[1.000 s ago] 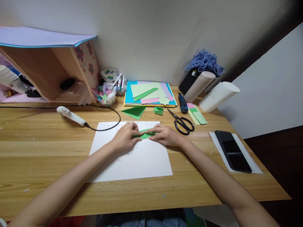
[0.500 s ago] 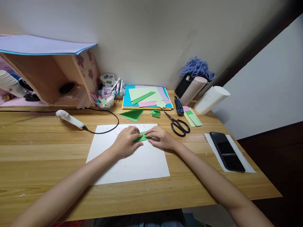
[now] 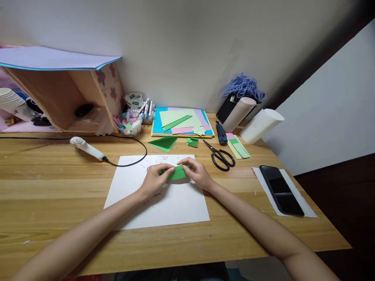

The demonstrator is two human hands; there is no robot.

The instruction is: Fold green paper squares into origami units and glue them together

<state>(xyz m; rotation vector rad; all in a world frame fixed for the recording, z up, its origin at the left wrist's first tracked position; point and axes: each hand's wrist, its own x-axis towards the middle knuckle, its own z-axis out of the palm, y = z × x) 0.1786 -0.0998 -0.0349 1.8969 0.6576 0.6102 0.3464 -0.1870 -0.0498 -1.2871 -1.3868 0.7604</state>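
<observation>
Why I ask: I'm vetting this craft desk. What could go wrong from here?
1. Both the left hand and right hand pinch the green paper over the white sheet; uneven pressure might skew or tear it.
2. The scissors lie close to the right hand; a sideways sweep could catch them.
3. The phone sits near the desk edge and might be knocked off.

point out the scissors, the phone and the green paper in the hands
scissors (image 3: 215, 153), head view, where the blades cross
phone (image 3: 281, 190), head view, middle of the screen
green paper (image 3: 177, 173), head view, middle of the folded strip
</observation>
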